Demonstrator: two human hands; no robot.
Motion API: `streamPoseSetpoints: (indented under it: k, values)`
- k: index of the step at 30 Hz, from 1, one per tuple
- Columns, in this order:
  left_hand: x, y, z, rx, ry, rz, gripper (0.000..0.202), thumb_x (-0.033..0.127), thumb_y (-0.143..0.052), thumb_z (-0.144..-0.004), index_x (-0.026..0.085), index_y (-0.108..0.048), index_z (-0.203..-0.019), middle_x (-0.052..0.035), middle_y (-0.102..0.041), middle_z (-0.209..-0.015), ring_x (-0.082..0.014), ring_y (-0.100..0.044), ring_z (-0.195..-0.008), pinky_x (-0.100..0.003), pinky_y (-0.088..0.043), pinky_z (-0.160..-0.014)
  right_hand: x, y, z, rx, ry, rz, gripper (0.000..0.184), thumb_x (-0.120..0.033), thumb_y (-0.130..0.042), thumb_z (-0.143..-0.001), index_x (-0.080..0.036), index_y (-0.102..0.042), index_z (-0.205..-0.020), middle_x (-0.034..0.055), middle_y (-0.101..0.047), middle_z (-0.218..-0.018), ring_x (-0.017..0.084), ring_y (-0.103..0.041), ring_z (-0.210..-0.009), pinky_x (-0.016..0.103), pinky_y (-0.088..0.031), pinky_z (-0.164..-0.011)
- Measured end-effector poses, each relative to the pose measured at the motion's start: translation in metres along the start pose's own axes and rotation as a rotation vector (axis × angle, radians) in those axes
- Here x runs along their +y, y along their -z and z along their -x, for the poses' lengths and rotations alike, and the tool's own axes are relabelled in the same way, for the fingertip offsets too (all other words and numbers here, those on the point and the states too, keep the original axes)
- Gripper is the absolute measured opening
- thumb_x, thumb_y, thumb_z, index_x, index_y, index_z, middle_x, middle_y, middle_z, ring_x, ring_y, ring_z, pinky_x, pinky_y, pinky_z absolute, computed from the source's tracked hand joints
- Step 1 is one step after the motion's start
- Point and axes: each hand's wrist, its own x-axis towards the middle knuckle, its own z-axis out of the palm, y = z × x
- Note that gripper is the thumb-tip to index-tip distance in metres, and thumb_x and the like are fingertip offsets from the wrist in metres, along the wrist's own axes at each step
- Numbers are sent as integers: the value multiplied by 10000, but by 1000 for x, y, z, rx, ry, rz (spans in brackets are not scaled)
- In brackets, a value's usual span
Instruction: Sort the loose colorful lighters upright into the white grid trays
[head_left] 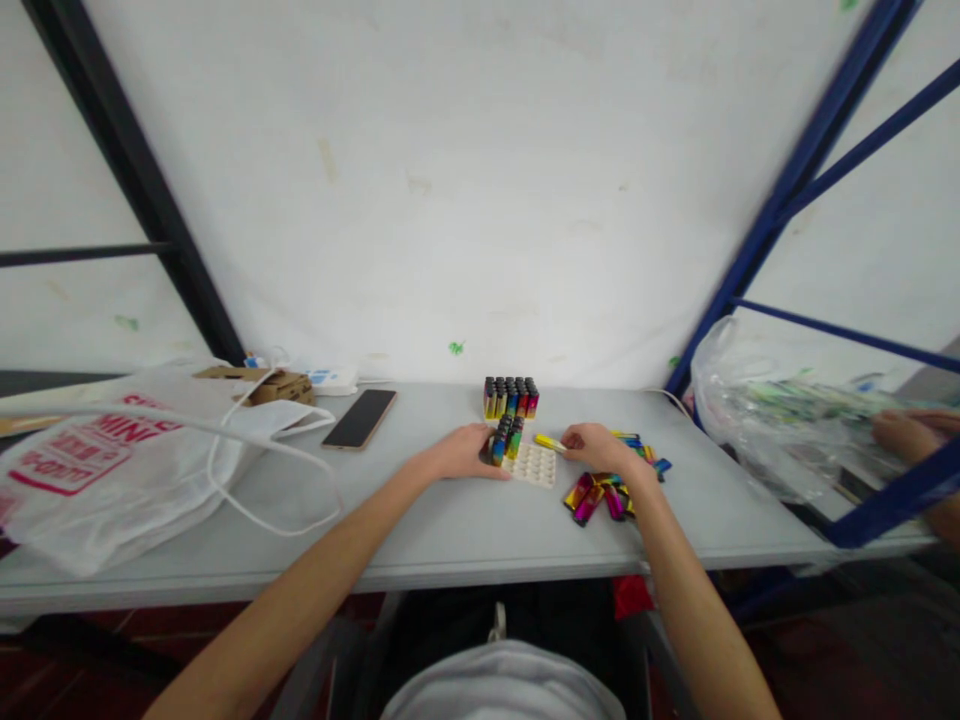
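A white tray (537, 467) with round holes lies on the grey table (450, 520), with several colourful lighters (508, 437) standing in its left part. My left hand (466, 452) rests against the tray's left side, fingers curled at the standing lighters. My right hand (596, 446) pinches a yellow lighter (549, 442) just above the tray's right edge. A loose heap of shiny coloured lighters (604, 493) lies by my right wrist. Behind the tray stands a full block of lighters (510, 397).
A black phone (359, 418) lies left of the tray. A white bag with red print (112, 450) and a cardboard box (262, 384) sit far left. A clear plastic bag (780, 410) sits right, near another person's hand (904, 433) and blue frame bars (885, 495).
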Motion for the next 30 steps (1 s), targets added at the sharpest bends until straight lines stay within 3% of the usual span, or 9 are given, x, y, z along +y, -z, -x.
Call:
streamPoseSetpoints:
  k: [5, 9, 12, 18, 24, 30]
  values:
    - [0, 1, 1, -3, -21, 21, 708, 578, -845, -755, 177, -640, -1301, -114, -721, -1274, -332, -680, -1124, -368, -511, -978, 3, 4, -4, 208, 61, -117, 274, -154, -706, -816, -133, -770, -1081, 137, -761, -1071, 231, -721, -923, 337, -557, -888]
    - [-3, -1, 0, 13, -15, 48, 692, 576, -862, -732, 170, -664, -1257, -113, -741, -1221, -328, -697, -1070, -352, -519, -942, -3, 9, -2, 287, 128, -492, 329, -298, -711, -842, -179, -745, -1146, 107, -747, -1050, 241, -701, -996, 361, -588, -846]
    - [-5, -2, 0, 22, -29, 65, 705, 562, -874, -720, 170, -660, -1266, -109, -746, -1205, -323, -696, -1066, -349, -520, -934, -16, 10, 1, 333, 160, -755, 401, -421, -783, -804, -191, -750, -1131, 87, -749, -1039, 248, -688, -1024, 406, -567, -927]
    - [-6, -2, 0, 19, -34, 55, 691, 562, -863, -733, 166, -659, -1262, -108, -749, -1179, -318, -696, -1055, -354, -519, -928, -41, 7, 2, 244, 141, -1239, 450, -467, -859, -750, -215, -749, -1106, 60, -740, -1015, 244, -706, -978, 450, -569, -929]
    - [-8, -3, -1, 23, -40, 46, 725, 594, -859, -722, 163, -653, -1267, -120, -744, -1196, -326, -696, -1061, -358, -518, -928, -50, 6, 6, 187, 138, -1272, 408, -481, -819, -812, -227, -715, -1113, 35, -715, -931, 166, -660, -820, 285, -532, -718]
    - [-7, -3, -1, 15, -36, 25, 687, 589, -848, -741, 168, -659, -1249, -110, -745, -1194, -321, -697, -1060, -364, -525, -927, -58, -1, 7, 86, 193, -1230, 415, -546, -709, -895, -258, -607, -1177, -18, -614, -801, 123, -556, -601, 246, -426, -519]
